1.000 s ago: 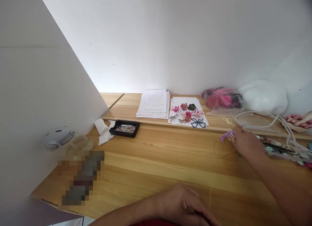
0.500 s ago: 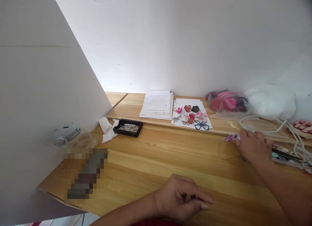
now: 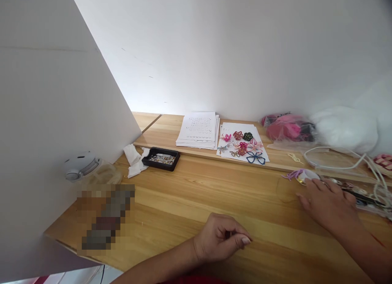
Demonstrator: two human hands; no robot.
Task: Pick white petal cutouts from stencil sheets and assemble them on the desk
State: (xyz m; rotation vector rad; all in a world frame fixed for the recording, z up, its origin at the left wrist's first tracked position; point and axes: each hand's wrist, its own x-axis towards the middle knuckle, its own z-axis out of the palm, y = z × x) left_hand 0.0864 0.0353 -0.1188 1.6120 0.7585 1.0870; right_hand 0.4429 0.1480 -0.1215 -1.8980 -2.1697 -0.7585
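My left hand rests low over the wooden table, thumb and forefinger pressed together. Anything in that pinch is too small to make out. To the right, my right hand reaches over a tray of small supplies, its thumb held apart from the other fingers. Just beyond those fingertips lies a round white spool-like thing with a purple cord beside it. The palm hides part of the tray.
Along the raised back ledge lie a paper stack, beaded flowers on a sheet, a yellowish cord, a bag with pink contents and a white bag. At left are a black bead tray, tissues and a grey-white device.
My right hand has drawn back toward me and right, uncovering the white spool-like thing. My left hand has shifted slightly left, its forefinger now curled against the thumb.
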